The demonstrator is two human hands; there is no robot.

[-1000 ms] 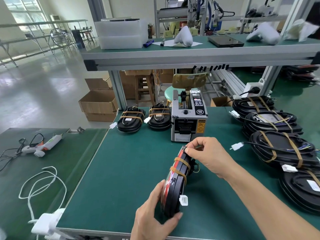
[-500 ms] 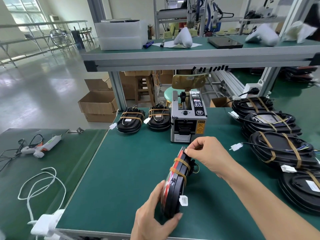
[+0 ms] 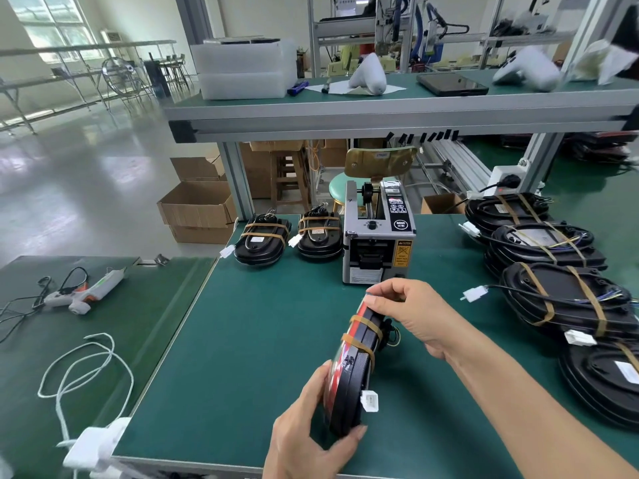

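Observation:
A black lamp unit [image 3: 352, 382] with a red lens and two tan bands stands on its edge on the green table [image 3: 262, 326]. A white connector [image 3: 370, 401] hangs at its near end. My left hand [image 3: 307, 430] grips the near end, thumb under the rim. My right hand [image 3: 411, 312] pinches the far top edge with curled fingers. A grey tape dispenser [image 3: 378, 236] stands just behind the unit.
Two banded black units [image 3: 262, 238] [image 3: 320, 235] lie left of the dispenser. Several larger banded units [image 3: 567, 299] are stacked along the right side. A glue gun [image 3: 86, 292] and a white cord [image 3: 79, 371] lie on the left table. A shelf [image 3: 380, 108] spans overhead.

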